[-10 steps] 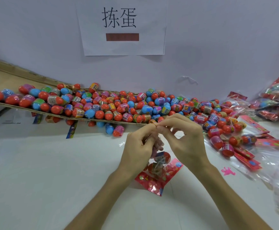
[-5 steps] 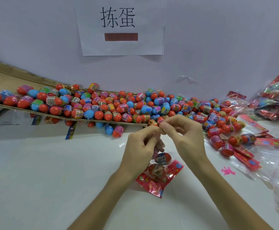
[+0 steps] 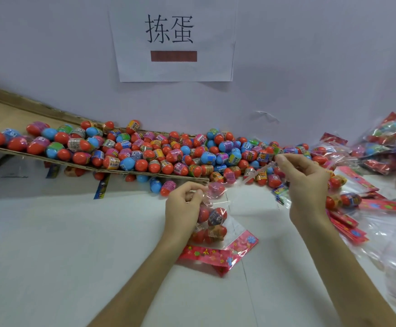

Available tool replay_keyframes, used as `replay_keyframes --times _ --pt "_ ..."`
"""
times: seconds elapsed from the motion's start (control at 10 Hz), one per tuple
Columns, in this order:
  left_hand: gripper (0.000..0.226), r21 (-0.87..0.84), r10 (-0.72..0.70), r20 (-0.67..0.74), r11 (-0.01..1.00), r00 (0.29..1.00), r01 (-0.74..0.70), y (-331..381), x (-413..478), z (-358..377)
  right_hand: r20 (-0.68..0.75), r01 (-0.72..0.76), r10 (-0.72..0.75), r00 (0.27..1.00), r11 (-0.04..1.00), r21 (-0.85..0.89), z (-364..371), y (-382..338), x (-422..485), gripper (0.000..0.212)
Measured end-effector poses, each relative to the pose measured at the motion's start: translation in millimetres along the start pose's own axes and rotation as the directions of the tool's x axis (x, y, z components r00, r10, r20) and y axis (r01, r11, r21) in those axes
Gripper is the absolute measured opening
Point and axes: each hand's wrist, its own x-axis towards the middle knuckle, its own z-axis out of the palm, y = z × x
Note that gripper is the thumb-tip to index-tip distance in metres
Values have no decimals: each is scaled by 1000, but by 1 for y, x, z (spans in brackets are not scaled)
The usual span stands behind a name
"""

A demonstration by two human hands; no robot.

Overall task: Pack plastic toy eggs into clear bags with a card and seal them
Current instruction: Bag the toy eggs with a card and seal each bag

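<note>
A clear bag (image 3: 215,223) with several red toy eggs and a red flowered card (image 3: 218,254) at its bottom hangs over the white table. My left hand (image 3: 184,204) pinches the bag's top left edge. My right hand (image 3: 306,185) is apart to the right, pinching a thin clear strip (image 3: 259,172) that runs down-left from its fingers. A big heap of loose red and blue eggs (image 3: 145,152) lies behind on a cardboard sheet (image 3: 145,173).
Packed bags (image 3: 380,147) pile up at the far right by the wall. Flat red cards (image 3: 347,223) and empty clear bags (image 3: 392,244) lie right of my right hand. A paper sign (image 3: 173,36) hangs on the wall. A few eggs (image 3: 161,186) sit below the cardboard edge.
My hands were together at the bag's top. Now the right hand has pulled away to the right with a clear strip, while the left still holds the bag.
</note>
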Motion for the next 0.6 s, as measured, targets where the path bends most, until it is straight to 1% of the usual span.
replay_keyframes --times 0.1,0.2,0.3,0.4,0.5,0.6 --pt "26 37 -1 -14 999 1000 2 -2 1 1 -83 77 -79 993 996 -33 -12 -9 6 10" --pt "24 68 7 -15 998 1000 -6 -1 0 1 244 147 -73 967 943 -298 -12 -37 9 4" --pt "26 67 24 -8 997 1000 -23 0 1 0 732 428 133 668 735 -525 0 -82 21 2" --pt "24 65 24 7 998 1000 -25 0 0 0 973 486 38 226 862 -146 5 -131 42 12" --pt "25 68 29 11 997 1000 -30 1 0 0 960 -103 -152 236 978 180 16 -128 73 15" --pt "26 67 43 19 997 999 -44 2 -1 -2 715 305 359 601 724 -619 21 -90 112 41"
